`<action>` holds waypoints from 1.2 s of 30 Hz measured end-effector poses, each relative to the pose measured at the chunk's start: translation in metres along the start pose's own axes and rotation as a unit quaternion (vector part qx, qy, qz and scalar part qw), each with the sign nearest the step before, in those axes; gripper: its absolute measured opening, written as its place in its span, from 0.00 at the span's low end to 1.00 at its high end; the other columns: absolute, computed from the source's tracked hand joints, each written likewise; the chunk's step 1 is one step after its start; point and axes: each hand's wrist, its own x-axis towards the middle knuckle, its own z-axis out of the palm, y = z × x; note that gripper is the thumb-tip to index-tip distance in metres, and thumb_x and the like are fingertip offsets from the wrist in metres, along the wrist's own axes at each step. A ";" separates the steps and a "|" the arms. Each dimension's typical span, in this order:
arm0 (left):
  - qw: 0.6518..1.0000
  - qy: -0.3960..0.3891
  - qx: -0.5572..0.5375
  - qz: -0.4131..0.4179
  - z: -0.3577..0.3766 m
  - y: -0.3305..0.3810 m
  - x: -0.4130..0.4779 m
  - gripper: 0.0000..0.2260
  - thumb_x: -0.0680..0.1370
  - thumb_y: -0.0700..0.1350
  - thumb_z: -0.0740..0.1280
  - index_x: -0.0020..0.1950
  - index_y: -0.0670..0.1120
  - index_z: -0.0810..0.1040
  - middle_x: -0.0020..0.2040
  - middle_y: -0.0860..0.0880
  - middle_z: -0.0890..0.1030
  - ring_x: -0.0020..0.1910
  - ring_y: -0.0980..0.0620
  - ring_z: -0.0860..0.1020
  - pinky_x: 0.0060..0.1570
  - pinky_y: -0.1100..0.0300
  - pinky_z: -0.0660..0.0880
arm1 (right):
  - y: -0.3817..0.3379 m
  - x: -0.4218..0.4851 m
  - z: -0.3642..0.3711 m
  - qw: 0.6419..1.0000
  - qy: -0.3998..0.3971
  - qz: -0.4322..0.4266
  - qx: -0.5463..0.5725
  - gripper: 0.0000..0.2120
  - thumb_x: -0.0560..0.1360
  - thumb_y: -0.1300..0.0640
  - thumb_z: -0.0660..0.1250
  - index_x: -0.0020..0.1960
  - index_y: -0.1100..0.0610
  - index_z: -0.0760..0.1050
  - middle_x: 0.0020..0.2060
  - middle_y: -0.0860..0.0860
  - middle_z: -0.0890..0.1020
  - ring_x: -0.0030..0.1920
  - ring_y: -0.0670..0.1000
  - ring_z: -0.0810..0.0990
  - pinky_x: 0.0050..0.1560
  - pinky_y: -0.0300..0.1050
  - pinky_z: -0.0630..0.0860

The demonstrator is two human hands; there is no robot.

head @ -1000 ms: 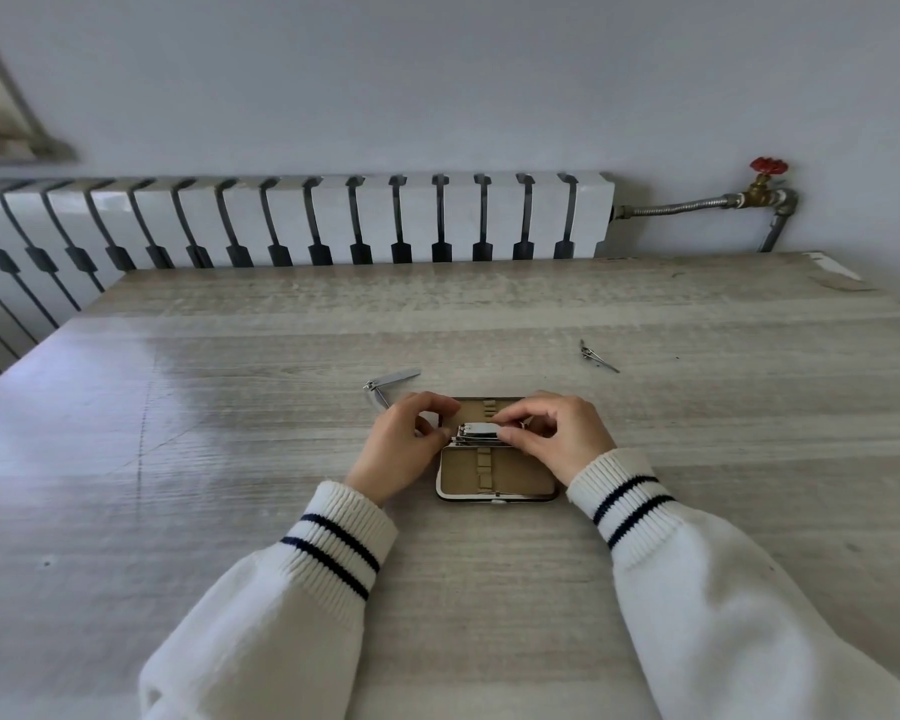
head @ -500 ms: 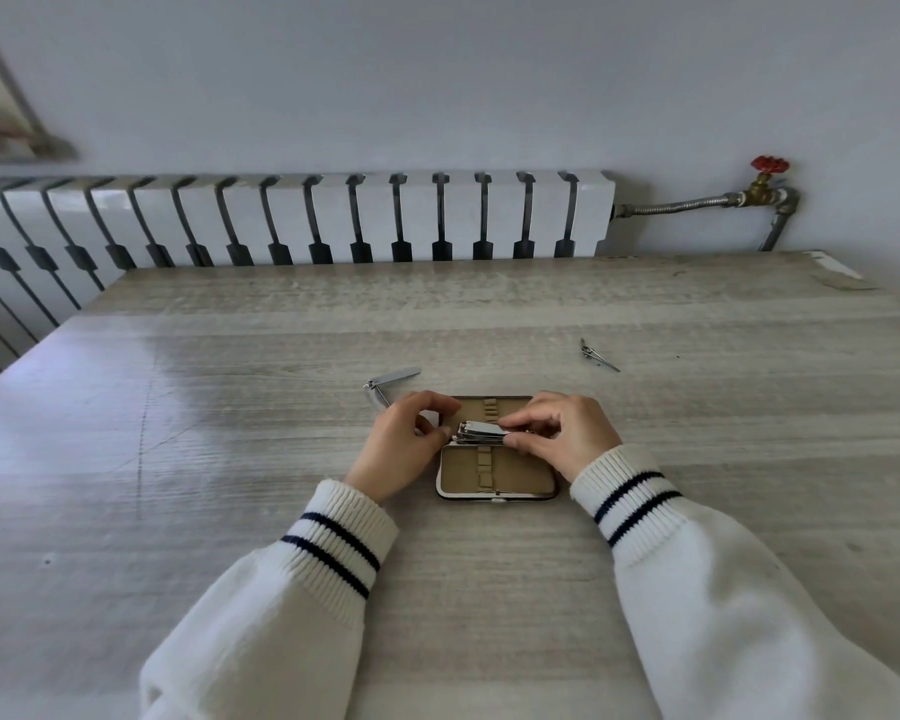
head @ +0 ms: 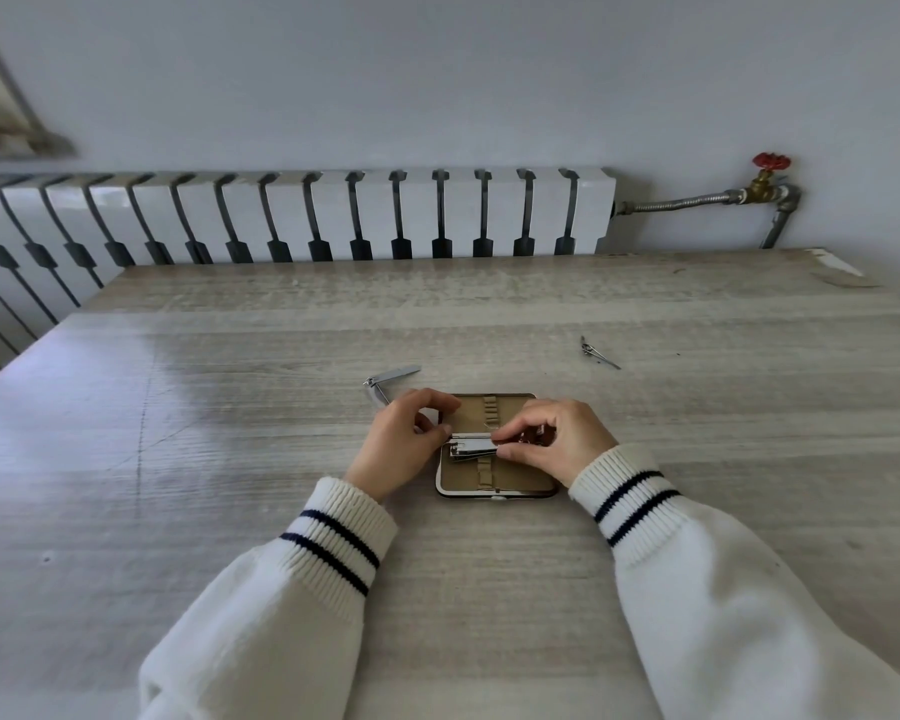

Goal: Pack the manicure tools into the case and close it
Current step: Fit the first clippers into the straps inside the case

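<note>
- The desk [head: 204, 459] is the biggest thing in front of me, pale wood grain, reaching from my chest to the wall.
- A white radiator [head: 333, 215] runs along the wall behind the desk's far edge. A metal pipe [head: 697, 200] leaves its right end and goes to a red-handled valve [head: 771, 161].
- My sleeves [head: 723, 615] are white knit with two dark stripes at each cuff, and both forearms lie over the near part of the desk.
- The case [head: 510, 475] lies open and flat on the desk between my hands, tan lining up. A strip of loops runs down its middle.
- My left hand [head: 396, 444] sits at the case's left edge, fingers curled round that edge. The thumb tip is against the clipper's left end.
- My right hand [head: 562, 439] is over the case's right half. Its thumb and forefinger pinch the clipper's right end, and the other fingers are curled behind.
- The clipper [head: 471, 449] lies crosswise over the middle of the case, on the loop strip, held at both ends.
- A second clipper [head: 385, 381] lies on the desk just beyond my left hand, with its lever swung out.
- A small tool [head: 598, 353], thin and metal, lies on the desk well beyond my right hand. It is too small for me to tell what kind it is.
</note>
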 end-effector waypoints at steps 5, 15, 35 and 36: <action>1.000 0.002 -0.003 0.001 0.000 0.000 0.000 0.11 0.72 0.38 0.67 0.48 0.53 0.76 0.52 0.53 0.78 0.37 0.59 0.73 0.38 0.78 0.67 | 0.000 0.000 0.001 1.000 -0.004 -0.012 -0.026 0.05 0.64 0.60 0.74 0.39 0.57 0.82 0.35 0.46 0.77 0.40 0.50 0.76 0.41 0.36 0.69; 1.000 0.001 -0.004 0.005 0.000 -0.002 0.000 0.12 0.72 0.38 0.67 0.47 0.55 0.75 0.52 0.53 0.78 0.37 0.60 0.74 0.38 0.80 0.67 | -0.004 -0.004 0.002 0.998 -0.032 -0.030 -0.047 0.10 0.65 0.63 0.72 0.45 0.54 0.80 0.38 0.49 0.76 0.35 0.47 0.71 0.38 0.35 0.70; 1.000 -0.001 -0.004 0.001 0.000 -0.002 0.000 0.11 0.72 0.38 0.67 0.47 0.55 0.75 0.53 0.52 0.79 0.37 0.60 0.74 0.38 0.80 0.67 | -0.004 -0.004 0.005 0.996 -0.045 -0.048 -0.063 0.10 0.67 0.66 0.69 0.48 0.56 0.81 0.39 0.50 0.72 0.39 0.48 0.70 0.39 0.29 0.65; 1.000 -0.002 -0.003 0.000 0.000 -0.002 0.000 0.11 0.72 0.38 0.67 0.47 0.54 0.75 0.53 0.53 0.79 0.37 0.60 0.74 0.38 0.80 0.67 | -0.004 -0.004 0.005 0.996 -0.045 -0.047 -0.063 0.10 0.68 0.65 0.69 0.48 0.56 0.81 0.39 0.50 0.72 0.40 0.48 0.70 0.39 0.29 0.65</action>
